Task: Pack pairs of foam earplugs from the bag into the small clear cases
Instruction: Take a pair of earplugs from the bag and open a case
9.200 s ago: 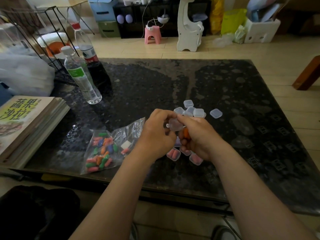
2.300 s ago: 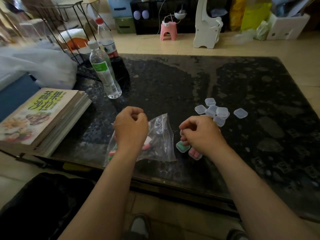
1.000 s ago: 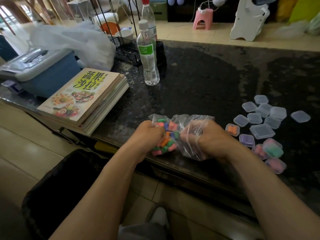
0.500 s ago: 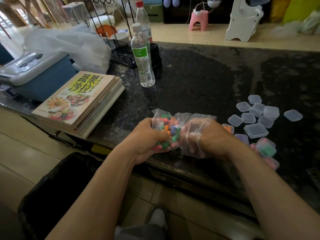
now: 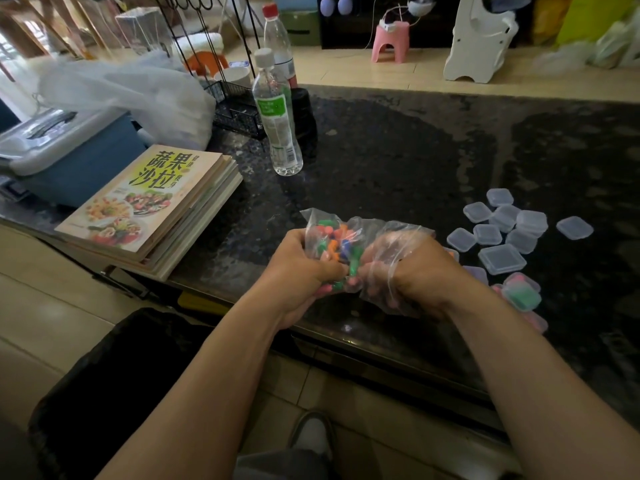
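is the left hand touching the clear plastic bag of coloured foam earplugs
Touching: head view shows the left hand gripping the clear plastic bag, fingers curled round it.

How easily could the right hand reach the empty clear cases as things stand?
Probably not straight away: the right hand is inside the bag, which the left hand grips. Once withdrawn, nothing blocks the empty cases beside it.

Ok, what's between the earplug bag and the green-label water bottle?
Nothing: the head view shows only bare dark tabletop between the water bottle and the earplug bag.
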`<action>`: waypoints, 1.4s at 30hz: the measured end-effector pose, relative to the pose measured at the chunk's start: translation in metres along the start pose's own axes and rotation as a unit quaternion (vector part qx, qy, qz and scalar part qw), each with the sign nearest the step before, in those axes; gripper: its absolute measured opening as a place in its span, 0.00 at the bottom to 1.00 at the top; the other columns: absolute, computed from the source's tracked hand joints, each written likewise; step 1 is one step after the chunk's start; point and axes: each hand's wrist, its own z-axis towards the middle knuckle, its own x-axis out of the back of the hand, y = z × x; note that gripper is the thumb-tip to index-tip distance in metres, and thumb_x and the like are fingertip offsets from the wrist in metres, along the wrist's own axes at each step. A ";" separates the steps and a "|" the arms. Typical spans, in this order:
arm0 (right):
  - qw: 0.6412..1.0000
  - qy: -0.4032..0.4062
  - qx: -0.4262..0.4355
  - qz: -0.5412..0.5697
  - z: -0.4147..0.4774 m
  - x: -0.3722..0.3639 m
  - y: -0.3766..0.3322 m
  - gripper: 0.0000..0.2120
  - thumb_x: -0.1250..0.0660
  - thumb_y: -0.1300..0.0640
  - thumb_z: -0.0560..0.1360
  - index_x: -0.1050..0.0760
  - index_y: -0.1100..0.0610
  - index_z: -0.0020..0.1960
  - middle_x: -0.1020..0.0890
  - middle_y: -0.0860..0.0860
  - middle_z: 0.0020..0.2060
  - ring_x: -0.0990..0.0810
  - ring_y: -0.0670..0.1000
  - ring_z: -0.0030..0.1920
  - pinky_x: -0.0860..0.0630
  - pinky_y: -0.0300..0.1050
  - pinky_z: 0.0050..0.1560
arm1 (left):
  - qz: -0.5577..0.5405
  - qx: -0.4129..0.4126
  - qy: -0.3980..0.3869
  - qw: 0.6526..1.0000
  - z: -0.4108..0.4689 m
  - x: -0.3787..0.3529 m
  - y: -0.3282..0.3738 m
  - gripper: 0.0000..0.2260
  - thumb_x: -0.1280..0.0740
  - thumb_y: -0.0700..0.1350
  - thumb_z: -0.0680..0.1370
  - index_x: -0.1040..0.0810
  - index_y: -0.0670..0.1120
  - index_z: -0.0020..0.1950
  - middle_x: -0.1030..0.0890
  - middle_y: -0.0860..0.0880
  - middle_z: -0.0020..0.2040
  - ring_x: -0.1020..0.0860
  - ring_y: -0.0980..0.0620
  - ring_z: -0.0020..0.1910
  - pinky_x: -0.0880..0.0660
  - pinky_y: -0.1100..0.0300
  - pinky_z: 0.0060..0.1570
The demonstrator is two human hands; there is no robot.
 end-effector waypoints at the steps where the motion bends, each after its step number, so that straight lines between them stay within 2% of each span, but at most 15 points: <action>1: 1.000 0.004 -0.005 0.005 0.001 0.002 0.000 0.15 0.21 0.54 0.70 0.20 0.49 0.55 0.17 0.42 0.45 0.18 0.43 0.49 0.24 0.36 0.48 | -0.005 0.002 0.002 1.000 0.001 -0.001 0.000 0.25 0.28 0.26 0.73 0.29 0.47 0.63 0.19 0.41 0.60 0.15 0.41 0.54 0.16 0.46 0.50; 4: 1.000 0.023 -0.002 0.016 -0.001 0.006 -0.002 0.09 0.23 0.62 0.72 0.18 0.52 0.49 0.15 0.47 0.41 0.15 0.44 0.42 0.19 0.36 0.39 | -0.017 0.009 0.008 1.000 0.000 -0.003 0.002 0.25 0.30 0.25 0.74 0.30 0.46 0.64 0.21 0.41 0.60 0.16 0.41 0.54 0.15 0.48 0.45; 6: 0.999 0.047 0.003 0.010 -0.001 0.007 -0.001 0.09 0.25 0.67 0.72 0.17 0.54 0.45 0.14 0.52 0.40 0.14 0.49 0.42 0.15 0.44 0.41 | -0.012 0.010 0.015 1.000 0.000 -0.003 0.002 0.24 0.31 0.25 0.74 0.30 0.46 0.64 0.22 0.41 0.60 0.16 0.40 0.54 0.15 0.49 0.43; 9: 0.997 0.068 -0.008 0.027 0.001 0.006 0.001 0.08 0.24 0.67 0.70 0.17 0.56 0.45 0.13 0.55 0.38 0.13 0.54 0.40 0.14 0.53 0.43 | -0.013 0.013 0.018 1.000 0.000 -0.003 0.000 0.24 0.31 0.25 0.74 0.30 0.45 0.64 0.22 0.40 0.60 0.16 0.39 0.54 0.15 0.50 0.42; 13: 0.993 0.079 -0.029 0.086 0.003 0.004 0.004 0.10 0.23 0.69 0.69 0.18 0.61 0.48 0.13 0.59 0.39 0.12 0.56 0.38 0.14 0.55 0.41 | 0.019 0.009 0.031 0.999 0.003 -0.003 -0.003 0.23 0.32 0.25 0.75 0.30 0.45 0.63 0.22 0.40 0.60 0.17 0.39 0.54 0.15 0.48 0.43; 16: 0.989 0.102 -0.033 0.097 0.007 0.006 0.007 0.11 0.20 0.67 0.67 0.18 0.59 0.46 0.13 0.55 0.41 0.12 0.53 0.38 0.15 0.50 0.38 | 0.070 0.017 0.051 0.996 0.008 0.003 -0.009 0.23 0.29 0.28 0.74 0.30 0.48 0.61 0.22 0.42 0.59 0.17 0.42 0.54 0.15 0.46 0.46; 20: 0.987 0.111 -0.021 0.112 0.009 0.009 0.011 0.09 0.25 0.72 0.71 0.20 0.60 0.45 0.14 0.59 0.44 0.12 0.53 0.42 0.15 0.51 0.43 | 0.212 -0.012 0.125 0.969 0.014 0.010 -0.014 0.24 0.23 0.40 0.72 0.31 0.52 0.61 0.21 0.48 0.55 0.19 0.47 0.53 0.18 0.43 0.55; 23: 0.987 0.137 -0.007 0.089 0.007 0.012 0.014 0.08 0.27 0.71 0.73 0.21 0.59 0.46 0.14 0.59 0.43 0.12 0.53 0.43 0.15 0.51 0.46 | 0.301 -0.050 0.203 0.931 0.013 0.010 -0.011 0.25 0.24 0.53 0.71 0.32 0.52 0.63 0.24 0.48 0.58 0.21 0.45 0.55 0.18 0.43 0.54; 25: 0.984 0.150 0.000 0.095 0.003 0.016 0.014 0.06 0.29 0.70 0.75 0.21 0.61 0.48 0.14 0.58 0.43 0.12 0.52 0.42 0.15 0.50 0.45 | 0.354 -0.096 0.232 0.901 0.013 0.005 -0.007 0.26 0.27 0.55 0.72 0.32 0.51 0.67 0.27 0.47 0.61 0.23 0.44 0.58 0.18 0.43 0.53; 28: 0.978 0.179 0.012 0.106 -0.006 0.023 0.013 0.06 0.29 0.70 0.76 0.21 0.61 0.48 0.15 0.58 0.43 0.12 0.50 0.41 0.15 0.46 0.43 | 0.353 -0.202 0.212 0.889 0.005 -0.017 0.000 0.17 0.30 0.47 0.77 0.25 0.47 0.64 0.24 0.50 0.57 0.23 0.50 0.56 0.21 0.51 0.57; 31: 0.971 0.205 0.023 0.121 -0.017 0.030 0.013 0.06 0.29 0.69 0.76 0.21 0.60 0.49 0.15 0.57 0.43 0.12 0.49 0.41 0.15 0.43 0.41 | 0.356 -0.291 0.196 0.866 -0.008 -0.051 0.007 0.09 0.30 0.43 0.77 0.20 0.46 0.57 0.24 0.53 0.51 0.24 0.54 0.51 0.26 0.61 0.53; 34: 0.968 0.223 0.028 0.111 -0.028 0.041 0.013 0.05 0.29 0.67 0.77 0.21 0.59 0.49 0.14 0.54 0.41 0.12 0.48 0.40 0.17 0.39 0.39 | 0.325 -0.290 0.114 0.893 -0.010 -0.081 0.004 0.05 0.29 0.43 0.77 0.21 0.51 0.51 0.21 0.55 0.46 0.22 0.59 0.44 0.27 0.70 0.43; 36: 0.967 0.228 0.030 0.109 -0.036 0.051 0.015 0.06 0.29 0.66 0.76 0.20 0.57 0.49 0.14 0.53 0.41 0.12 0.48 0.41 0.16 0.41 0.40 | 0.322 -0.275 0.059 0.904 -0.008 -0.097 -0.001 0.06 0.27 0.43 0.77 0.21 0.53 0.49 0.20 0.56 0.43 0.21 0.59 0.41 0.27 0.72 0.40; 39: 0.967 0.237 0.025 0.094 -0.047 0.066 0.019 0.06 0.29 0.65 0.76 0.20 0.56 0.50 0.14 0.52 0.42 0.13 0.46 0.41 0.15 0.45 0.43 | 0.318 -0.250 0.021 0.915 -0.006 -0.116 -0.006 0.09 0.26 0.44 0.77 0.22 0.57 0.43 0.19 0.58 0.40 0.19 0.61 0.41 0.24 0.70 0.41; 42: 0.963 0.244 0.032 0.105 -0.059 0.083 0.023 0.05 0.28 0.64 0.76 0.20 0.55 0.49 0.13 0.51 0.40 0.13 0.46 0.40 0.15 0.45 0.42 | 0.287 -0.235 0.012 0.929 -0.004 -0.133 -0.010 0.11 0.24 0.43 0.76 0.21 0.57 0.39 0.17 0.56 0.38 0.17 0.61 0.40 0.19 0.63 0.43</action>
